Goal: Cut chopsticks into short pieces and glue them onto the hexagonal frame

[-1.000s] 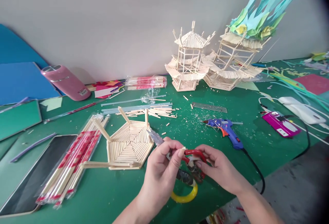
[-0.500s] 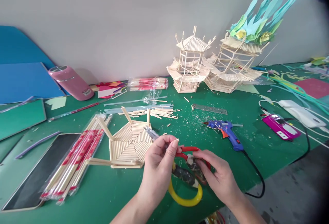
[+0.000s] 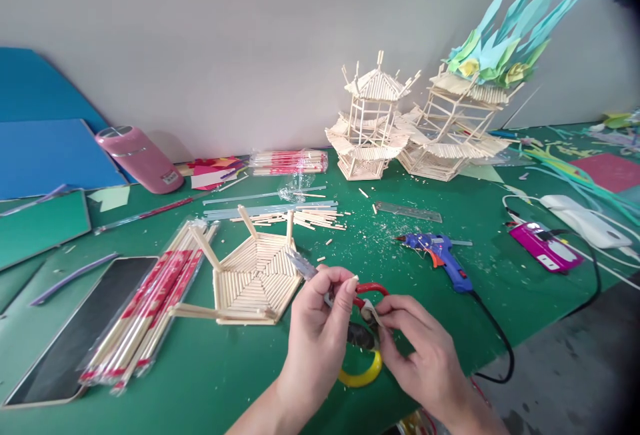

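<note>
My left hand is closed in a pinch on a small short wooden stick piece near the jaws of a pair of cutters with red and yellow handles. My right hand is wrapped round the cutters' handles, just right of my left hand. The cutters' metal blade tip points left toward a hexagonal stick base with upright posts, lying on the green table.
Wrapped chopstick bundles and a dark tablet lie at left. Loose cut sticks, a blue glue gun with black cord, a metal ruler, two stick pagoda models, a pink bottle and a pink device surround them.
My right hand has closed the handles together and shifted slightly left toward my left hand. The yellow handle is now more hidden beneath my hands.
</note>
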Tool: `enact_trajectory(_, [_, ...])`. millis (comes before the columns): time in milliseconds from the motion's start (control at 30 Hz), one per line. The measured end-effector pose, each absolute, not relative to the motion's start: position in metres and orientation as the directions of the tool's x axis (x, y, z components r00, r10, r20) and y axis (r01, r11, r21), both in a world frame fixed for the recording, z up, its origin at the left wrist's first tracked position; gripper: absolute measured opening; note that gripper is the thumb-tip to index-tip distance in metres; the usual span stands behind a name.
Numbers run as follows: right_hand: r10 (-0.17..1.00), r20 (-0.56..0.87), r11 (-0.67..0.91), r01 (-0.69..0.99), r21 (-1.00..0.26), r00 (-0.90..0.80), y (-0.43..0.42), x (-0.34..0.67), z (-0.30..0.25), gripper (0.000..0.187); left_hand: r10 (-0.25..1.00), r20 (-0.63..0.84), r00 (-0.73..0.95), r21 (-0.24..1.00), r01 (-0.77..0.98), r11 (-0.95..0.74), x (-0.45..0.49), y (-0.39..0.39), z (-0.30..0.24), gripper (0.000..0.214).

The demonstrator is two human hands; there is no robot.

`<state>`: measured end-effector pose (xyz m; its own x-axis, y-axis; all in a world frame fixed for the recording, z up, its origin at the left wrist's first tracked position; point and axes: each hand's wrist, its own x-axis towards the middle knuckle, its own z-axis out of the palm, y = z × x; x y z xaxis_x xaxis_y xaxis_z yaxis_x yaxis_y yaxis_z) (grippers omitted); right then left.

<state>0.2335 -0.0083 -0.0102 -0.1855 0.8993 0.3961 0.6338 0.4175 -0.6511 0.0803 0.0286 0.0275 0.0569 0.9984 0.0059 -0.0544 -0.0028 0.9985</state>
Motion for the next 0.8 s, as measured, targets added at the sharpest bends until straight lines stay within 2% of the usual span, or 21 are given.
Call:
enact_trajectory(133, [0.934, 0.337, 0.336, 0.616, -0.712, -0.119, -0.010, 0.226, -0.015, 0.023, 0.999, 0.023, 0.044, 0.999, -0.038, -0.021, 0.083, 0.028, 0.028, 0.010])
enact_trajectory(233, [0.957, 0.268, 0.278, 0.610, -0.742, -0.109, -0.012, 0.224, -0.010, 0.036, 0.998, 0.044, 0.047, 0.999, -0.021, -0.043, 0.085, 0.028, 0.027, 0.010])
enact_trajectory(367, [0.967, 0.142, 0.245, 0.615, -0.750, -0.212, -0.015, 0.219, -0.002, 0.053, 0.996, 0.078, 0.035, 0.997, 0.014, -0.078, 0.088, 0.027, 0.026, 0.012])
enact_trajectory(433, [0.980, 0.100, 0.185, 0.610, -0.771, -0.171, -0.014, 0.213, -0.005, 0.063, 0.995, 0.098, 0.031, 0.995, 0.027, -0.099, 0.091, 0.028, 0.026, 0.012])
enact_trajectory(533, [0.995, 0.071, 0.094, 0.555, -0.827, -0.063, -0.009, 0.204, -0.014, 0.057, 0.993, 0.115, 0.037, 0.993, 0.036, -0.117, 0.097, 0.030, 0.029, 0.012])
enact_trajectory(700, [0.998, 0.070, 0.060, 0.498, -0.865, 0.002, 0.003, 0.215, -0.014, 0.040, 0.986, 0.117, 0.118, 0.993, -0.045, -0.113, 0.093, 0.031, 0.037, 0.008])
enact_trajectory(800, [0.998, -0.011, -0.040, 0.445, -0.895, 0.067, 0.012, 0.236, -0.005, 0.037, 0.987, 0.104, 0.127, 0.995, -0.026, -0.101, 0.080, 0.025, 0.039, 0.007])
